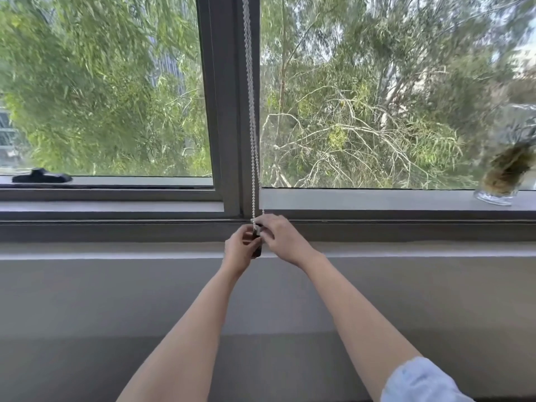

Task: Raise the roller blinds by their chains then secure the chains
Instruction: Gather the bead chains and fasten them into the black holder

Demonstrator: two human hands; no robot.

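Observation:
A white bead chain (251, 111) hangs down the grey window mullion (226, 105) from the top of the head view to the sill. At its lower end sits a small dark chain holder (257, 250), partly hidden by my fingers. My left hand (239, 250) curls round the holder from the left. My right hand (280, 237) pinches the chain just above the holder. Both hands meet in front of the grey sill (116, 227). No blind fabric is visible over the glass.
A black window handle (40, 176) lies on the left sash's lower frame. At the far right a clear glass vase (506, 169) with dried stems stands on the ledge. Below the sill runs a plain grey wall (116, 300). Trees fill the panes.

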